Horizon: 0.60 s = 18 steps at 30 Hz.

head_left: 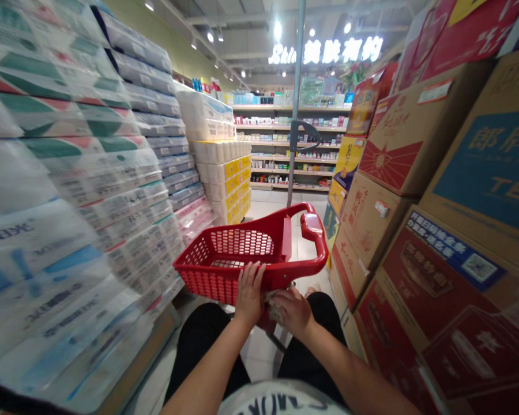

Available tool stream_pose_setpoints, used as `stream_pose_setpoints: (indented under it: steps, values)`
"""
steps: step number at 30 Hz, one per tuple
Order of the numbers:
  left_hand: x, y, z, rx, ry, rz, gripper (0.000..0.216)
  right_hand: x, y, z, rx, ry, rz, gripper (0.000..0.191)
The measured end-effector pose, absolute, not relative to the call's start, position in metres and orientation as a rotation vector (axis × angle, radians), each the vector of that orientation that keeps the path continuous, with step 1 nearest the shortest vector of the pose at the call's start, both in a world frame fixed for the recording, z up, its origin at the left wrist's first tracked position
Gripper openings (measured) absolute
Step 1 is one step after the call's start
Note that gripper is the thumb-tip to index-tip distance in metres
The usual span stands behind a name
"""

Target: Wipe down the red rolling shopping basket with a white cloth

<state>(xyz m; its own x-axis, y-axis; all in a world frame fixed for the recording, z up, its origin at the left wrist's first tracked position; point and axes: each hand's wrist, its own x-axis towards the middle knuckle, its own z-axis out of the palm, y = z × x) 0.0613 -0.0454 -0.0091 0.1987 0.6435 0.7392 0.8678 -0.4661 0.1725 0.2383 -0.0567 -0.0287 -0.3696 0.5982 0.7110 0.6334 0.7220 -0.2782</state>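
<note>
A red plastic shopping cart (233, 282) with perforated walls stands in front of my knees, its looped handle (322, 242) toward the right. The inside of its basket looks bare. My left hand (249, 294) grips the near rim, fingers bent over the edge. Just below the rim, my right hand (292, 311) is closed on a crumpled greyish cloth (277, 308), pressed against the cart's underside near the handle end. Part of the cloth is hidden by the fingers.
Stacked packs of tissue paper (108, 173) rise on the left. Cardboard cartons (389, 138) are piled on the right. A grey metal post (294, 104) with a dark handle stands beyond the cart. Shelves of small goods (285, 138) line the back.
</note>
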Motion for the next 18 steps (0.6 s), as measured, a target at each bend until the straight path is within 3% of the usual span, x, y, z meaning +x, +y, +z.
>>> stream_pose_setpoints:
  steps: [18]
  values:
    - [0.0611,-0.0437,-0.0104,-2.176,-1.444,-1.122,0.071,0.2388,-0.0617,-0.0323,-1.142,-2.217,0.233,0.027]
